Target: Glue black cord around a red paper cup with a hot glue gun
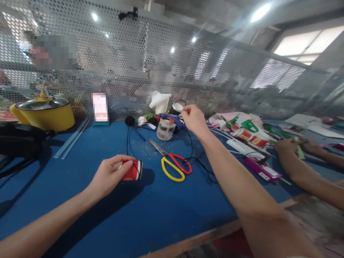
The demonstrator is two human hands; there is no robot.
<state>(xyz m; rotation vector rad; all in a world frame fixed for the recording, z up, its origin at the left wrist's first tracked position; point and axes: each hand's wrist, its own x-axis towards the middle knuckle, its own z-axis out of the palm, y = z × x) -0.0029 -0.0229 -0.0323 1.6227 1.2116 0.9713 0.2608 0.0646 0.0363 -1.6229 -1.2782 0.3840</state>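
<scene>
My left hand [114,172] is closed round a small red paper cup [131,171] held on its side above the blue table. A black yarn strand [127,143] runs from the cup back to a dark yarn ball [130,120]. Farther off, my right hand [192,118] is raised with thumb and fingers pinched; what lies between them is too small to make out. Just beside it, a blue glue gun [174,120] rests in a clear plastic jar [165,130]. Between my hands lie scissors [172,165] with one red and one yellow handle, blades partly apart.
A yellow pot [48,116] with a glass lid stands at the left, near clear glue sticks [72,139]. A phone [100,107] stands by the mesh panel. At the right are a white power strip [244,149], a purple device [263,170] and a co-worker's hands [291,154].
</scene>
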